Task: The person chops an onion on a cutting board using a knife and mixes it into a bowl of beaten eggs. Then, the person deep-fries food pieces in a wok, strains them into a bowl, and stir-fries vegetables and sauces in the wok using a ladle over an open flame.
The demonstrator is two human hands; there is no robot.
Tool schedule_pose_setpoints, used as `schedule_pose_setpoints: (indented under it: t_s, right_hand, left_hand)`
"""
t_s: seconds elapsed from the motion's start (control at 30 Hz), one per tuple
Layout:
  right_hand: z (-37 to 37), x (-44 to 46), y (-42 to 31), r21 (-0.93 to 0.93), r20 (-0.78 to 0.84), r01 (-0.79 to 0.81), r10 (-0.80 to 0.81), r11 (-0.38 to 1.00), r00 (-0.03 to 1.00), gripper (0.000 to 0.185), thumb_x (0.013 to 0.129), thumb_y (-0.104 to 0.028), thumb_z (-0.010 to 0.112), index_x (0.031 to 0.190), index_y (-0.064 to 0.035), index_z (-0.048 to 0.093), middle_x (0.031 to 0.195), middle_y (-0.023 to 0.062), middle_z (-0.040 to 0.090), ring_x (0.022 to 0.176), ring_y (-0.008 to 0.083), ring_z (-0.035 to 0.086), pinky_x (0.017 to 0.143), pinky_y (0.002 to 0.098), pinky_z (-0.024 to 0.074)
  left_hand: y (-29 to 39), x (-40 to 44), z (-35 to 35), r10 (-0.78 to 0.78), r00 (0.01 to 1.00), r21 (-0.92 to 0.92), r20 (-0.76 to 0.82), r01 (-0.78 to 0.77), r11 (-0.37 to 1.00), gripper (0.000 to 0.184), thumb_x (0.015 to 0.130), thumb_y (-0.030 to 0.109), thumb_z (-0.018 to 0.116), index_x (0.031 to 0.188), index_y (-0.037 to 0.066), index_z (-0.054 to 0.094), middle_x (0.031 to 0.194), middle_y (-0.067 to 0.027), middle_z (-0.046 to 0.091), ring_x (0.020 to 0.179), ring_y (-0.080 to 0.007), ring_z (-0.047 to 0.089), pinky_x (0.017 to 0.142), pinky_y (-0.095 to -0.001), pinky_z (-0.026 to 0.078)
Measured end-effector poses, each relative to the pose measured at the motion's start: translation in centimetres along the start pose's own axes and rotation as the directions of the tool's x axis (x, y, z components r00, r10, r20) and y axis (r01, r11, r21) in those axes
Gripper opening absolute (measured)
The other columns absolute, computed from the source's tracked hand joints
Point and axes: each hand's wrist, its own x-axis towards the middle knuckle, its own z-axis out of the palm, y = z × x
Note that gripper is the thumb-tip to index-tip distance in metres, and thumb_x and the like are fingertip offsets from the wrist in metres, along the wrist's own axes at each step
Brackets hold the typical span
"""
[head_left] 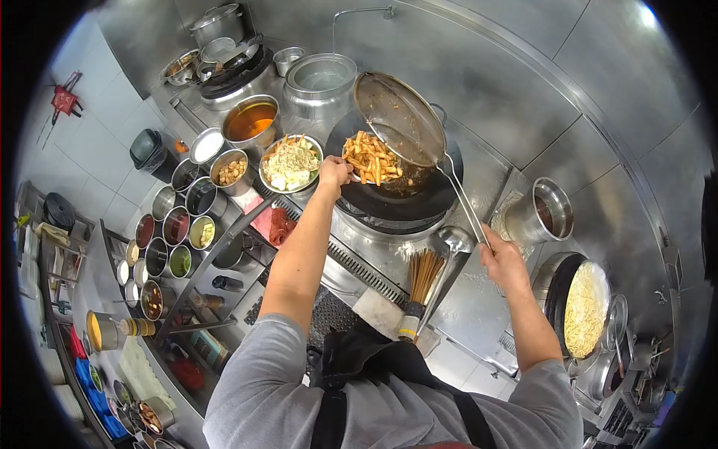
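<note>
Left hand (336, 173): fingers close on the edge of a white plate (357, 178), mostly hidden by its load. Load: strips (372, 157), golden-brown, blunt-ended, heaped crosswise. Position: over the left side of the wok (445, 191), a round, black, wide-mouthed metal pan with brown residue in its bowl.

Right hand (505, 262): fingers wrap the far end of the long metal handle of a strainer (400, 120). The strainer is a round, shallow dish of fine mesh, brown-stained, bound by a metal rim. It stands tilted over the back of the wok, its rim just beside the strips.

Left of the plate: a round bowl (299, 190) holding pale, tangled shreds with orange and green pieces. Behind the bowl: a cylindrical steel pot (258, 142) containing smooth orange-red liquid.

In front of the wok: a ladle (452, 241) with a rounded, polished metal head, and a brush (425, 277) of stiff, tan, stick-like bristles bound at the base. Right of the right hand: a tilted steel canister (523, 221), cylindrical. The counter (479, 179) is brushed-looking metal, wet-marked; the wall (516, 97) is smooth metal panels with dark seams.
</note>
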Motion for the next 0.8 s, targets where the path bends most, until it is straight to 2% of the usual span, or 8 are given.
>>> schedule_pose_setpoints:
  t_s: [0.03, 0.17, 0.3, 0.37, 0.47, 0.5, 0.57, 0.8]
  right_hand:
    - [-0.1, 0.1, -0.3, 0.088, 0.073, -0.157, 0.151, 0.984, 0.986, 0.042, 0.086, -0.014, 0.059, 0.128, -0.0083, 0.056, 0.070, 0.0236, 0.061, 0.069, 0.0390, 0.063, 0.068, 0.0469, 0.0480]
    - [0.8, 1.7, 2.1, 0.122, 0.059, -0.264, 0.258, 0.957, 0.964, 0.043, 0.086, -0.014, 0.058, 0.129, -0.0084, 0.055, 0.071, 0.0242, 0.062, 0.070, 0.0399, 0.063, 0.071, 0.0478, 0.0475]
    - [4.5, 3.3, 7.0, -0.308, -0.141, -0.066, 0.023, 0.949, 0.990, 0.034, 0.087, -0.010, 0.052, 0.119, -0.0053, 0.060, 0.067, 0.0217, 0.061, 0.060, 0.0331, 0.064, 0.063, 0.0431, 0.0512]
    - [5.0, 3.6, 6.8, 0.071, 0.176, -0.376, 0.359, 0.924, 0.917, 0.026, 0.085, -0.007, 0.053, 0.109, -0.0006, 0.061, 0.064, 0.0180, 0.061, 0.048, 0.0261, 0.061, 0.050, 0.0398, 0.0501]
    - [6.8, 3.4, 7.4, 0.284, 0.406, -0.432, 0.300, 0.856, 0.863, 0.019, 0.085, -0.005, 0.054, 0.100, 0.0043, 0.059, 0.061, 0.0121, 0.059, 0.039, 0.0199, 0.054, 0.038, 0.0351, 0.0440]
    - [7.9, 3.5, 7.2, 0.286, 0.417, -0.420, 0.283, 0.861, 0.864, 0.019, 0.085, -0.005, 0.054, 0.100, 0.0043, 0.059, 0.061, 0.0121, 0.059, 0.039, 0.0199, 0.054, 0.038, 0.0351, 0.0440]
    - [10.0, 3.1, 6.7, 0.532, 0.508, -0.579, 0.314, 0.618, 0.802, 0.017, 0.085, -0.004, 0.055, 0.099, 0.0060, 0.059, 0.058, 0.0068, 0.055, 0.036, 0.0155, 0.048, 0.033, 0.0291, 0.0386]
    - [14.9, 2.6, 3.5, 0.762, 0.424, -0.523, 0.317, 0.382, 0.848, 0.019, 0.087, -0.005, 0.056, 0.104, 0.0023, 0.058, 0.058, 0.0044, 0.055, 0.031, 0.0104, 0.040, 0.029, 0.0243, 0.0319]
  left_hand:
    - [0.1, 0.0, 0.0, 0.000, 1.000, -0.002, -0.001, 0.000, 1.000, 0.017, 0.077, -0.007, 0.060, 0.080, 0.003, 0.047, 0.061, -0.0060, 0.052, 0.044, -0.0168, 0.051, 0.041, -0.0279, 0.042]
    - [-0.2, 0.3, -0.7, -0.016, 0.999, -0.061, 0.052, 0.019, 0.998, 0.017, 0.077, -0.006, 0.061, 0.078, 0.004, 0.047, 0.061, -0.0052, 0.052, 0.045, -0.0178, 0.055, 0.041, -0.0277, 0.040]
    - [1.7, -1.9, -4.3, 0.036, 0.997, -0.096, 0.075, -0.029, 0.995, 0.017, 0.077, -0.007, 0.061, 0.074, 0.003, 0.048, 0.061, -0.0056, 0.053, 0.045, -0.0172, 0.054, 0.039, -0.0287, 0.040]
    - [3.4, -4.6, -6.4, 0.009, 0.999, -0.095, 0.038, -0.006, 0.996, 0.016, 0.076, -0.007, 0.061, 0.080, 0.002, 0.048, 0.062, -0.0060, 0.054, 0.047, -0.0172, 0.055, 0.038, -0.0279, 0.037]
    - [5.1, -8.7, -10.2, 0.064, 0.997, -0.112, -0.050, -0.069, 0.991, 0.017, 0.077, -0.005, 0.062, 0.084, 0.002, 0.048, 0.060, -0.0050, 0.052, 0.046, -0.0150, 0.053, 0.038, -0.0279, 0.035]
    - [5.2, -9.7, -11.7, 0.066, 0.995, -0.111, -0.071, -0.074, 0.991, 0.017, 0.077, -0.005, 0.062, 0.084, 0.002, 0.048, 0.060, -0.0050, 0.052, 0.046, -0.0150, 0.053, 0.038, -0.0279, 0.035]
    - [5.4, -12.2, -14.4, 0.001, 0.999, -0.053, -0.032, -0.002, 0.999, 0.015, 0.080, -0.003, 0.063, 0.088, 0.001, 0.051, 0.068, -0.0067, 0.058, 0.050, -0.0161, 0.058, 0.042, -0.0244, 0.038]
    - [5.1, -16.7, -17.3, -0.010, 0.995, -0.028, -0.096, 0.007, 1.000, 0.017, 0.080, -0.005, 0.063, 0.088, 0.000, 0.049, 0.067, -0.0064, 0.055, 0.046, -0.0134, 0.052, 0.038, -0.0256, 0.038]
